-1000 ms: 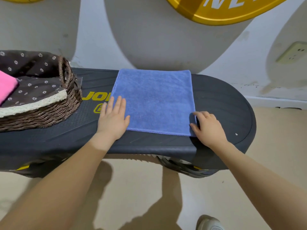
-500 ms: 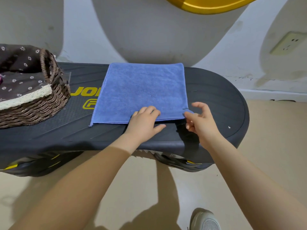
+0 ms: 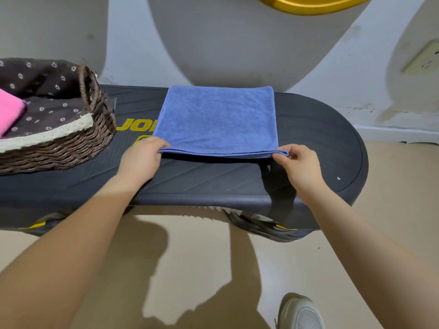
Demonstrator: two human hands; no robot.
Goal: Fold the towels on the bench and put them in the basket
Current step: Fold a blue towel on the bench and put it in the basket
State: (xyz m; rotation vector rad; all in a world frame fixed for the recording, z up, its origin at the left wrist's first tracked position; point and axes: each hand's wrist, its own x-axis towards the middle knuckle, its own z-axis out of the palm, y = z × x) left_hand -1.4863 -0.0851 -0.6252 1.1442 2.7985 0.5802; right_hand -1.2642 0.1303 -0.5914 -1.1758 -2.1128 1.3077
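A blue towel lies folded on the dark bench, its near edge raised slightly off the surface. My left hand pinches the near left corner of the towel. My right hand pinches the near right corner. At the bench's left end stands a brown wicker basket with a dark floral liner, and a folded pink towel lies inside it.
A grey and white wall rises right behind the bench, with a socket at the right and a yellow sign above. Beige floor lies below, and my shoe shows at the bottom right.
My left hand moved from the middle of the towel's near edge to its left corner. Both hands now pinch the near corners, and the near edge has lifted off the bench.
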